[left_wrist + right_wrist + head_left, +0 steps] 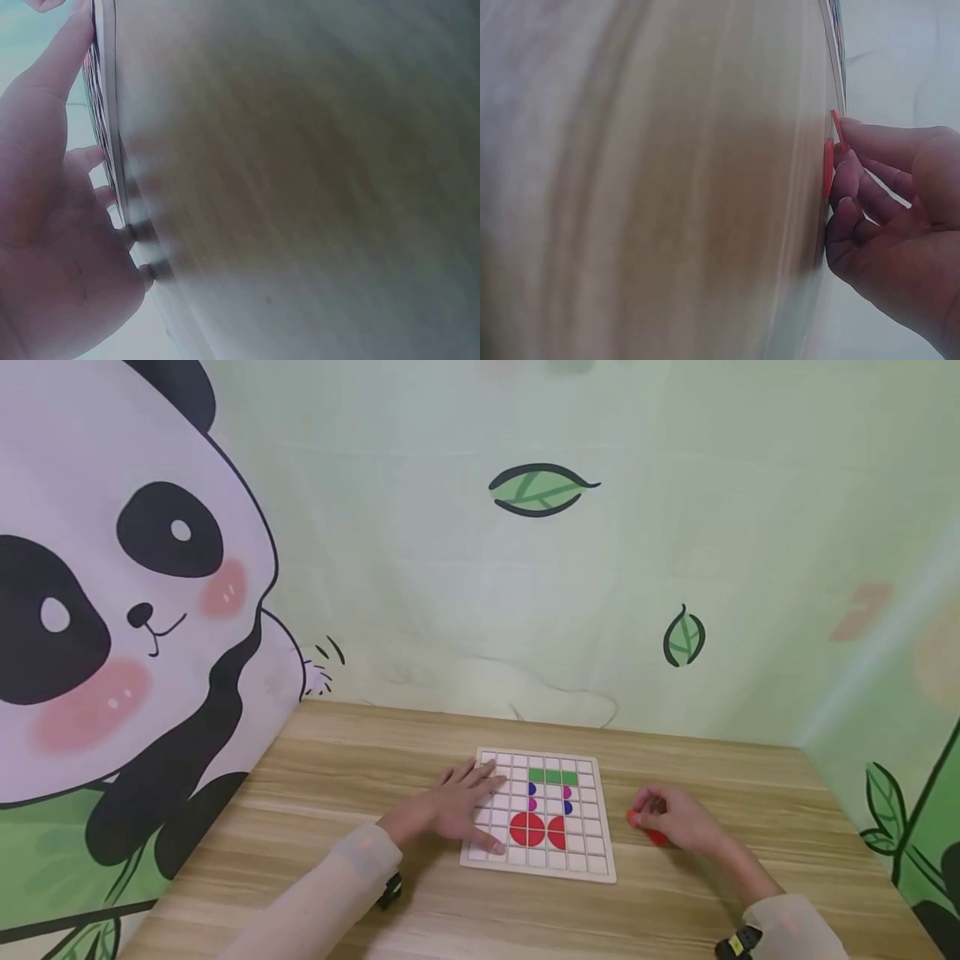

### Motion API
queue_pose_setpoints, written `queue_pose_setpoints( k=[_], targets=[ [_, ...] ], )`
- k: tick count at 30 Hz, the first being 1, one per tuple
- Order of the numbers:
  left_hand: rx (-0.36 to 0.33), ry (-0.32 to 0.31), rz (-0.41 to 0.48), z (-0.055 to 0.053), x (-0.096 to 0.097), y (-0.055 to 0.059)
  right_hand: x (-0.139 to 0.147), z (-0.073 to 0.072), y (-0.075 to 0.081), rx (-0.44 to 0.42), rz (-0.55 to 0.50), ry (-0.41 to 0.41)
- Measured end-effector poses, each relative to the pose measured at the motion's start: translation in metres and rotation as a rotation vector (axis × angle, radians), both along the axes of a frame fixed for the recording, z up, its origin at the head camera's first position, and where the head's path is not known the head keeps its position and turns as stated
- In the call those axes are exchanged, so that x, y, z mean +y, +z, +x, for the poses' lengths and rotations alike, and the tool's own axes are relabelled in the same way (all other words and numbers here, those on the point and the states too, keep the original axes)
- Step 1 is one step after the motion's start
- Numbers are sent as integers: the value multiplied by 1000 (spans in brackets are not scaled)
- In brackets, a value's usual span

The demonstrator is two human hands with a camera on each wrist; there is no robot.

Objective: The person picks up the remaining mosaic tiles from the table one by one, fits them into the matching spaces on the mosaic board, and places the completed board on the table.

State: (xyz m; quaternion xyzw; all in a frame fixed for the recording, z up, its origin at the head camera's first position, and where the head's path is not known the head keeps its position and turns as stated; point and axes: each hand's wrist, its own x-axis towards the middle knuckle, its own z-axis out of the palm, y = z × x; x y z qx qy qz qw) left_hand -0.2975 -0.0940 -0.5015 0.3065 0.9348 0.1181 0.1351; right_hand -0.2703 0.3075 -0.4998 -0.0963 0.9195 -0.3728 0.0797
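Observation:
A square board [596, 843] with a white grid lies on the wooden table. My left hand [459, 803] rests on its left side with the fingers spread; in the left wrist view the thumb [56, 64] reaches along the board's edge. To the right of the board, my right hand [675, 817] pinches a small red piece [838, 127] between thumb and finger, tilted just above the table. Another red piece [828, 169] is right beside it, under the fingers. On the grid, red pieces [527, 829] form a full circle, with a red half circle [557, 832] to its right.
Near the grid's top runs a row of green squares [552, 776]. Below it are blue and magenta rounded pieces [567, 800] in two columns. A wall cloth with a panda [180, 577] and leaves stands behind the wooden table [360, 743].

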Motion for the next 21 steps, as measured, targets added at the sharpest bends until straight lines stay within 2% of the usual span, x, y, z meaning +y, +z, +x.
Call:
queue_pose_setpoints(
  k=[7, 15, 21],
  targets=[
    [1, -7, -8, 0, -1, 2, 1, 0, 3, 38, 33, 27],
    [4, -1, -12, -1, -1, 0, -8, 2, 6, 111, -13, 88],
    [6, -4, -14, -1, -1, -1, -23, 4, 13, 102, -31, 114]
  ],
)
